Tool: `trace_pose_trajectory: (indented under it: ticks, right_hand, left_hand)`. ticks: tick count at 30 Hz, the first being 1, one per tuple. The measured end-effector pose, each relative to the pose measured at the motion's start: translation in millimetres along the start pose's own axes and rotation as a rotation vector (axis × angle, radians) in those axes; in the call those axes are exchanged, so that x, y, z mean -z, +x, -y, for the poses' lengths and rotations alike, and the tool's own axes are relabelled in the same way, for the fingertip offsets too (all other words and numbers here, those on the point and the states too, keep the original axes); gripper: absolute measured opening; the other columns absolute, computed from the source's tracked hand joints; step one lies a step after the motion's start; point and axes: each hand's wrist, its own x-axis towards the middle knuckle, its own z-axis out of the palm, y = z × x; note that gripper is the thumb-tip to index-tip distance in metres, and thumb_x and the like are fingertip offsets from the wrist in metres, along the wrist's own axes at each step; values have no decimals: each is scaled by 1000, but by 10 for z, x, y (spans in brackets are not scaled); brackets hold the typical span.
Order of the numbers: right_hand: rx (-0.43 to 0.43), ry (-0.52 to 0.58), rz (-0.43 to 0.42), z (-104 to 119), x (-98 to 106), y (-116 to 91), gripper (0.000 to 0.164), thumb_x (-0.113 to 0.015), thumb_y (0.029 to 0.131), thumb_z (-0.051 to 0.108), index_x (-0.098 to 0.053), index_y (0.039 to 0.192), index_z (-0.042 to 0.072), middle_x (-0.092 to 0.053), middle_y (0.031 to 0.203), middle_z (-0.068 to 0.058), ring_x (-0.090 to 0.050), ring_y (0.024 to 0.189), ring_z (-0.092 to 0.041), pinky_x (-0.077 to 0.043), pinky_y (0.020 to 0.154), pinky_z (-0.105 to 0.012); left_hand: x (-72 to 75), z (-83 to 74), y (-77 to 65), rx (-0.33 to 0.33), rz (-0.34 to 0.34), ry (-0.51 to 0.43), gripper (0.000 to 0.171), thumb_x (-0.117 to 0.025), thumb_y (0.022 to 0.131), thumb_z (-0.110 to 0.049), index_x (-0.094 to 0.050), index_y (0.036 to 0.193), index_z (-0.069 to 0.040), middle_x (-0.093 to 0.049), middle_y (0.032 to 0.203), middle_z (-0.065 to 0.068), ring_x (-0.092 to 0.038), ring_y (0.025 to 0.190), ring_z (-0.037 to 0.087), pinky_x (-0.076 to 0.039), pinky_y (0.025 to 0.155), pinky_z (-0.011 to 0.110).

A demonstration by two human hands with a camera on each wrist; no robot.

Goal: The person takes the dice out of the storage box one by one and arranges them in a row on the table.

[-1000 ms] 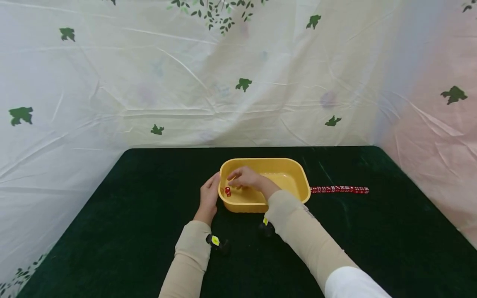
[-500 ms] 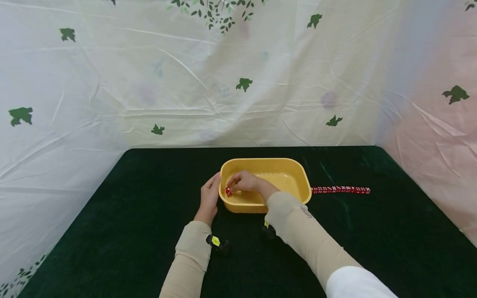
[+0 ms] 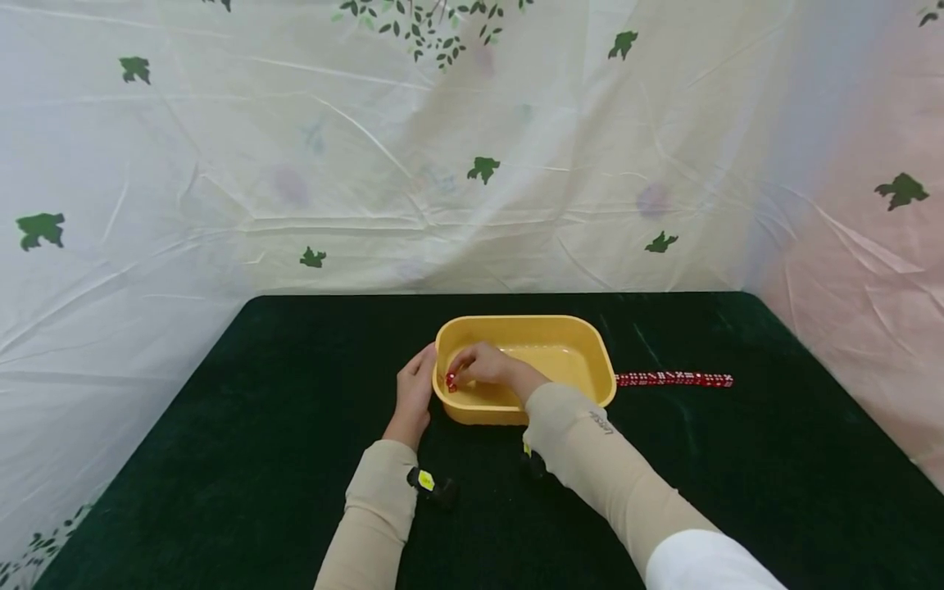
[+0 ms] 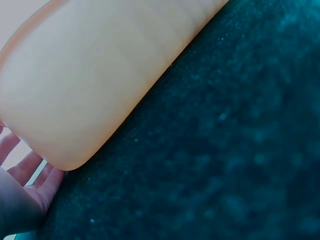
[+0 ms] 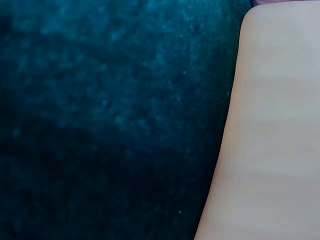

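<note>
A yellow plastic tub [image 3: 531, 415] sits near the middle of the dark green table. My left hand [image 3: 415, 392] lies along the tub's left end, its fairly straight fingers [image 4: 26, 167] against the outer wall in the left wrist view. Inside the tub, at its left end, my right hand [image 3: 481, 364] pinches a small red die [image 3: 451, 378] between thumb and fingers. More red shows just below that die, partly covered by the fingertips. In the right wrist view the tub's outer wall [image 5: 275, 125] fills the right side, and the right hand's work is hidden behind it.
From the tub's right end a straight row of red dice [image 3: 674, 378] with white pips runs rightward on the green cloth [image 3: 295, 459]. Behind the table hangs a pale curtain [image 3: 369, 205] with green leaf prints.
My right hand has come down and left inside the tub, and its fingertips have closed on the red die. The left hand keeps its place at the tub's end.
</note>
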Motion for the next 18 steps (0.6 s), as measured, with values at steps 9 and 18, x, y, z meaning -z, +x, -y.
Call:
trace_pose_trajectory:
  ticks: [9, 18]
  right_hand:
    - [7, -33, -21, 29, -14, 17, 10, -61, 79, 7, -66, 87, 4, -61, 80, -1, -48, 74, -14, -39, 65, -21]
    - [12, -57, -30, 14, 8, 4, 10, -60, 80, 9, -66, 88, 5, -59, 80, 0, -46, 70, -14, -37, 59, -20]
  left_hand:
    - [20, -10, 7, 1, -3, 9, 49, -49, 83, -47, -51, 121, -16, -46, 123, 1, -38, 113, 15, -34, 92, 33]
    - [1, -1, -8, 23, -2, 11, 47, -47, 84, -46, -51, 121, -17, -45, 124, 0, -38, 114, 17, -33, 93, 35]
